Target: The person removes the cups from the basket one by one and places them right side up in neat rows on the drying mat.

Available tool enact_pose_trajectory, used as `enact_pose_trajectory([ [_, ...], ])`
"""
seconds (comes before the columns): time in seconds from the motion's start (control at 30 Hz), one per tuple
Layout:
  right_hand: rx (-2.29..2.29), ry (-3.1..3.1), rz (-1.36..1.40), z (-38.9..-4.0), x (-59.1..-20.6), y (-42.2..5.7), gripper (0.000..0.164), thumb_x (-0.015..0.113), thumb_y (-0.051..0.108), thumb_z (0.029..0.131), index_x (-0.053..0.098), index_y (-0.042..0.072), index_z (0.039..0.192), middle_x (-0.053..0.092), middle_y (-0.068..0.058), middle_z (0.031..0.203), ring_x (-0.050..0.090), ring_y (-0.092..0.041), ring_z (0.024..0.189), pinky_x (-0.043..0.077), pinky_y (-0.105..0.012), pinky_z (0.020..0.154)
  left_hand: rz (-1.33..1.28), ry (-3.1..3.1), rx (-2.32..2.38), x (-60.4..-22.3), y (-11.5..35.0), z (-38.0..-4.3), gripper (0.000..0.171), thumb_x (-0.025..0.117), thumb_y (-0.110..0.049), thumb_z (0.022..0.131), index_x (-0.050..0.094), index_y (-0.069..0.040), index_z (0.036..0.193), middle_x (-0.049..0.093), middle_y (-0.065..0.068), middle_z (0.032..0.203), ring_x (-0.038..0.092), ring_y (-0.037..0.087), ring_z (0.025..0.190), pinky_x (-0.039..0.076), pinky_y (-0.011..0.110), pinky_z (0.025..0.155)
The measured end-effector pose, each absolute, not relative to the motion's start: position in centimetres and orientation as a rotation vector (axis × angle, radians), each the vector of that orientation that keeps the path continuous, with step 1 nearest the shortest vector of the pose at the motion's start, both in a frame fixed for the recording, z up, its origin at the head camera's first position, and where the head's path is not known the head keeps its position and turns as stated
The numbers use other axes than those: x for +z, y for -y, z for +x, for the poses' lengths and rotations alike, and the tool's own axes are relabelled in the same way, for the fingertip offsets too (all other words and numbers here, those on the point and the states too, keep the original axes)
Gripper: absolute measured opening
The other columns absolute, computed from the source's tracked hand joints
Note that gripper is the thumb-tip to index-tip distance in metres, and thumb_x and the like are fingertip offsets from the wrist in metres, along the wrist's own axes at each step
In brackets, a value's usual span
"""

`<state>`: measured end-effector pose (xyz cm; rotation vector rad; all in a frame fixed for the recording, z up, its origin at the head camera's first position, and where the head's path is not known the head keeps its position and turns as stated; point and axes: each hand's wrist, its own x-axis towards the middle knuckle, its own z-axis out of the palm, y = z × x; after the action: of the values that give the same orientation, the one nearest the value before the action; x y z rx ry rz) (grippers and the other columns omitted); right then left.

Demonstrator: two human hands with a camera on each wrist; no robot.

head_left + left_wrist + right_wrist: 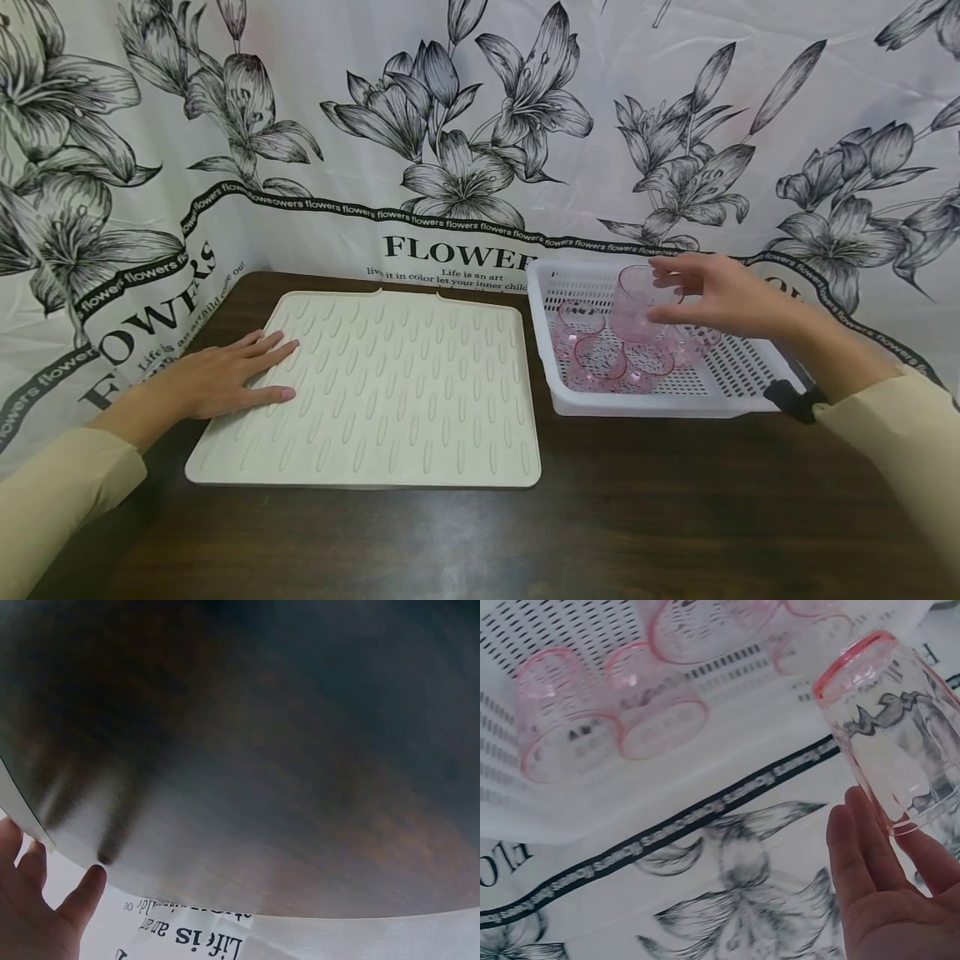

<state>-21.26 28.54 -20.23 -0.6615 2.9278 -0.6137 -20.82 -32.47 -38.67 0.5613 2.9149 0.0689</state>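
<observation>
My right hand grips a clear pink-tinted drinking glass between thumb and fingers, above the white basket. In the right wrist view the held glass tilts, with the fingers at one end and its pink end away from them. Several more pink glasses sit together in the basket's left and middle part. On the left, my left hand lies with fingers spread on the left edge of a cream drying mat, which has raised oval ridges.
Mat and basket stand side by side on a dark brown wooden table, a narrow strip of wood between them. Behind them hangs a white cloth printed with black flowers and lettering. A black band circles the right wrist.
</observation>
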Motion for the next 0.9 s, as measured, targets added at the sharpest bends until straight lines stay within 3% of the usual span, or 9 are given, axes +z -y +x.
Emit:
enact_pose_trajectory([
  [0.6,-0.74,-2.724,-0.978,-22.7,-21.5,-20.7,0.074,0.077,0.026,0.088,0.042,0.009,0.151,0.05,-0.016,0.147,0.055,-0.032,0.128,0.046,-0.051,0.102,0.558,-2.905,0.077,-38.7,32.6,-20.7,0.089,0.05,-0.07,0.091,0.03,-0.014,0.158,0.026,0.023,0.16,0.023,0.051,0.143,0.028,0.074,0.101],
  [0.9,-0.706,-2.63,-1.051,-22.5,-22.5,-17.7,0.08,0.079,0.028,0.086,0.039,0.01,0.153,0.046,-0.011,0.151,0.053,-0.028,0.13,0.044,-0.049,0.103,0.56,-2.902,0.064,-38.6,32.5,-20.9,0.089,0.049,-0.071,0.091,0.03,-0.015,0.158,0.026,0.023,0.16,0.023,0.051,0.143,0.029,0.073,0.101],
])
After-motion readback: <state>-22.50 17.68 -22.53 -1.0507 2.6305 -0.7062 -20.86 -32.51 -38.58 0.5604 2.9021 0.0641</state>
